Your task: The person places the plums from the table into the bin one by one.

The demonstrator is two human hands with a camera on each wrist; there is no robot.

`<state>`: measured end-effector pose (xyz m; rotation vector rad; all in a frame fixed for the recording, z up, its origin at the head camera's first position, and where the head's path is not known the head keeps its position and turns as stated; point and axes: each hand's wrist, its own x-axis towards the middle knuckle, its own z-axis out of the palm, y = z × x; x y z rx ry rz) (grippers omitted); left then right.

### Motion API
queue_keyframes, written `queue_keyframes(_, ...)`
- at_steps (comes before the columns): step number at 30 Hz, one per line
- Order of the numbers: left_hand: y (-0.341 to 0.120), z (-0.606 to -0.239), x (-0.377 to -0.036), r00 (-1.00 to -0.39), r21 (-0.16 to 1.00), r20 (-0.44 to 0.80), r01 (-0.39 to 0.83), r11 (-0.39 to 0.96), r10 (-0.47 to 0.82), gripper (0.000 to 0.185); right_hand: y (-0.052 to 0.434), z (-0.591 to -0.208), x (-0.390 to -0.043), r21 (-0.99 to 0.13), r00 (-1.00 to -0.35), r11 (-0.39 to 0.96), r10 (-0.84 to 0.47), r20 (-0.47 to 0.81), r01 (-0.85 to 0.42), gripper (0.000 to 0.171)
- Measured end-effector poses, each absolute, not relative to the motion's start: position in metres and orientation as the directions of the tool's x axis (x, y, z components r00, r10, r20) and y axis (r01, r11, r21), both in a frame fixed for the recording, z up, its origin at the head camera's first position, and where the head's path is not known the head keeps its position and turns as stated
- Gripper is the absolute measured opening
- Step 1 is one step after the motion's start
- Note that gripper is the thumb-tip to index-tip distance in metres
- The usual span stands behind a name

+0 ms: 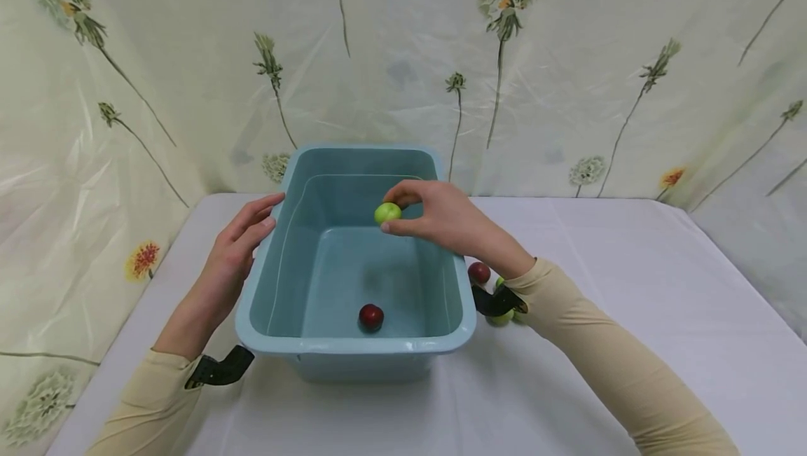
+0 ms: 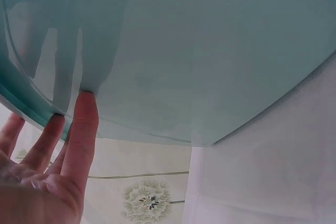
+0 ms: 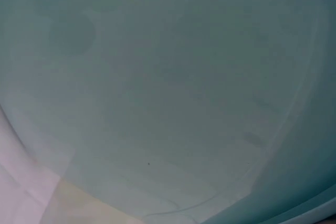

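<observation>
Hands (image 1: 450,216) at basin (image 1: 356,346); black bracket (image 1: 487,301) partly hides green fruits (image 1: 501,319) outside.

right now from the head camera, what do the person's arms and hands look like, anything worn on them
The left sleeve and right sleeve are plain beige, long and lightly wrinkled. A left black bracket and right black bracket, both curved, sit at the wrists, probably camera mounts. The left hand and right hand show no gloves.
</observation>
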<state>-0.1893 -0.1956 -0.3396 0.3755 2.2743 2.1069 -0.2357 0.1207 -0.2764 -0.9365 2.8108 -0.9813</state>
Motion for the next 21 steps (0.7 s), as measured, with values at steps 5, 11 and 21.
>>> queue_keyframes(5, -0.1956, -0.3395, -0.1897, -0.97, 0.986, 0.147, 0.16, 0.052, 0.191, 0.049, 0.1204, -0.2758, -0.2354, -0.564, -0.821, 0.631, -0.548, 0.161, -0.532, 0.036)
queue_keyframes(11, -0.1953, -0.3381, -0.1903, -0.97, 0.985, 0.15, 0.164, 0.056, 0.192, 0.048, 0.1214, -0.2762, -0.2347, -0.579, -0.817, 0.616, -0.551, 0.168, -0.534, 0.04)
queue_keyframes(21, -0.1961, -0.3382, -0.1901, -0.968, 0.985, 0.153, 0.166, 0.052, 0.198, 0.047, 0.1239, -0.2806, -0.2351, -0.619, -0.804, 0.555, -0.55, 0.227, -0.555, 0.037)
